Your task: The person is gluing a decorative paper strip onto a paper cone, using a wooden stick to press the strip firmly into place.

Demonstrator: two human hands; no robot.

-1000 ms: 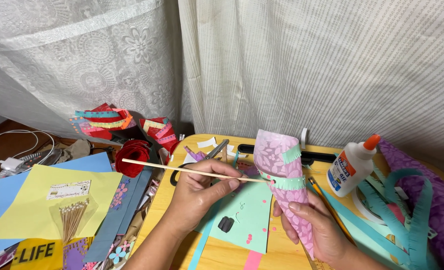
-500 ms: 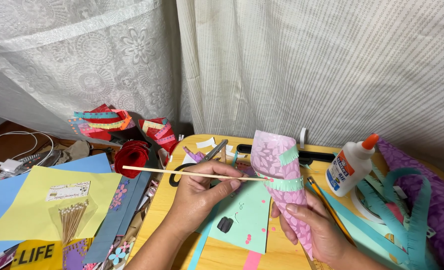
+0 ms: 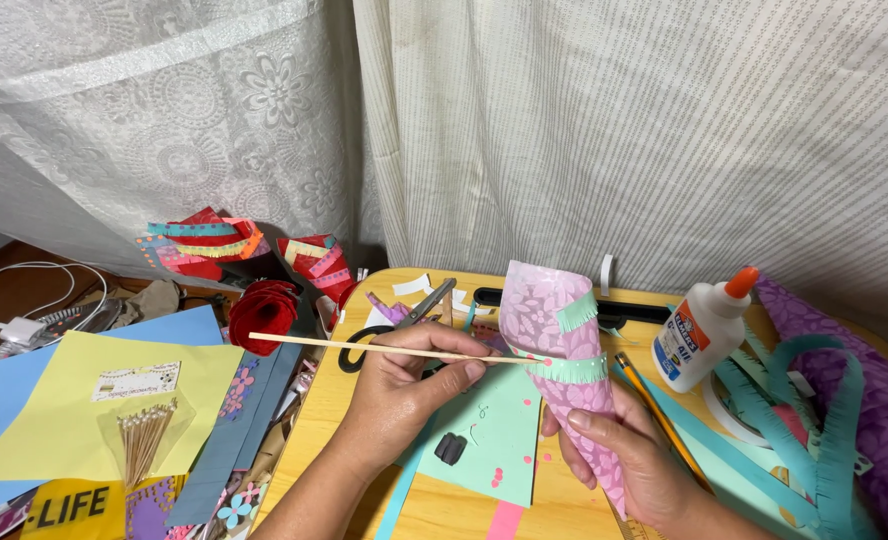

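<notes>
Pink patterned paper, rolled into a cone [image 3: 564, 385], is sitting upright in my right hand [image 3: 636, 462], whose fingers are wrapping around its lower half, over the middle of the yellow worktop [image 3: 364, 400]. My left hand [image 3: 404, 395] is pinching a thin wooden stick [image 3: 364, 347] and pointing its tip at the teal fringed strip [image 3: 571, 368] circling the cone. I am judging that pressing too hard with the stick could dent the thin paper or push the fringe askew, and a loose grip could let the cone unroll. Scissors [image 3: 404, 320] are lying just beyond my left hand, a white glue bottle [image 3: 702, 330] is standing to the right, and a red paper rose [image 3: 262, 312] is resting to the left.
</notes>
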